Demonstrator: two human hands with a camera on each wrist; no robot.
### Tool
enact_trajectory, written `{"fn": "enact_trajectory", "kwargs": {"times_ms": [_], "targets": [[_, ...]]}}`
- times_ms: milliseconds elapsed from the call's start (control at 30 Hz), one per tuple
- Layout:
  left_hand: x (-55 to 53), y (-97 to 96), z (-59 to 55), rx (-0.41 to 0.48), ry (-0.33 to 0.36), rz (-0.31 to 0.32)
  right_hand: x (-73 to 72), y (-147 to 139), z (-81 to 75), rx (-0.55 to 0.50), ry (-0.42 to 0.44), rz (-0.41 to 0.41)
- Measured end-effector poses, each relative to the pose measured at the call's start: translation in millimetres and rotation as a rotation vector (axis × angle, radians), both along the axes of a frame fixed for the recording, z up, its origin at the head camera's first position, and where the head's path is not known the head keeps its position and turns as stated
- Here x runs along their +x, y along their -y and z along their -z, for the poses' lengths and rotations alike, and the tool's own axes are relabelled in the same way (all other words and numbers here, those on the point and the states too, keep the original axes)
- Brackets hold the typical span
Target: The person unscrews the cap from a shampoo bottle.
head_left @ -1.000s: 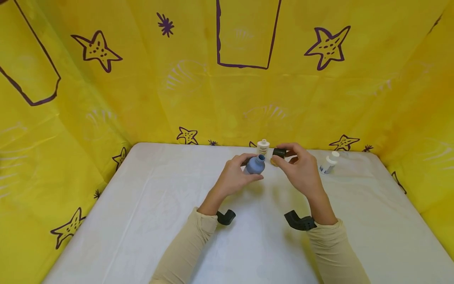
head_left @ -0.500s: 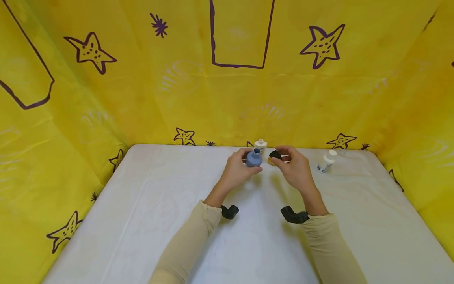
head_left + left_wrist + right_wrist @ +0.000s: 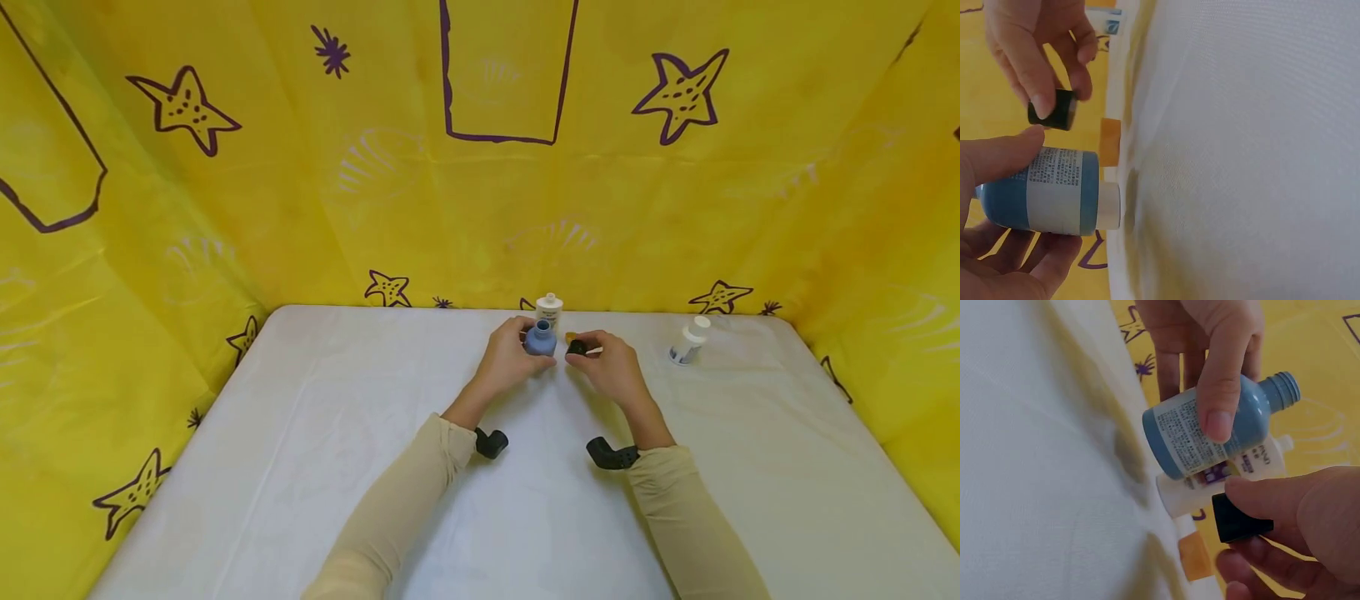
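My left hand [image 3: 504, 360] grips a blue bottle [image 3: 540, 341] round its body, above the table. The bottle has no cap on, and its threaded neck [image 3: 1282, 392] shows in the right wrist view. A printed white label [image 3: 1054, 199] wraps its side. Just to the right, my right hand [image 3: 617, 372] pinches a black cap [image 3: 1235, 522] between thumb and fingers, apart from the bottle. Behind the blue bottle stands a white bottle [image 3: 550, 307] with a narrow nozzle, partly hidden. A small orange object [image 3: 1196, 556] sits on the table close behind the cap.
Another white bottle [image 3: 687, 343] stands farther right on the white-covered table [image 3: 360, 400]. A yellow cloth [image 3: 637, 208] with drawn starfish hangs along the back and sides. Black curved mounts [image 3: 611, 454] stick out at both wrists.
My right hand has lowered the black cap toward me and tipped it. The blue bottle stays in my left hand, turned slightly more upright. The head view has shifted a little.
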State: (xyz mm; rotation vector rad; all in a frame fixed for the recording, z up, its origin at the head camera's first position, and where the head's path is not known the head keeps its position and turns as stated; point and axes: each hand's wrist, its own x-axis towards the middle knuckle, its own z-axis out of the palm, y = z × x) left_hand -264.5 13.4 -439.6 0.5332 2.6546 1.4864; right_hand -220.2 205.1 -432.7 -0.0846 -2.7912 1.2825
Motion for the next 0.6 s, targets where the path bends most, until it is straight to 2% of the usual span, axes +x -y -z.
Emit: {"fn": "enact_trajectory", "kwargs": {"times_ms": [233,367,600], "targets": [[-1.9,-1.8,3.3,-0.014,0.029,-0.012,-3.0,1.6,8.3,0.026,0.071,-0.022],[-1.9,-2.5,4.9,-0.008,0.055,-0.014,-3.0,3.2,10.1,0.067,0.13,-0.044],[0.1,-1.6,6.9,-0.019,0.072,-0.011,-2.8,6.1,10.2,0.076,0.197,-0.059]]}}
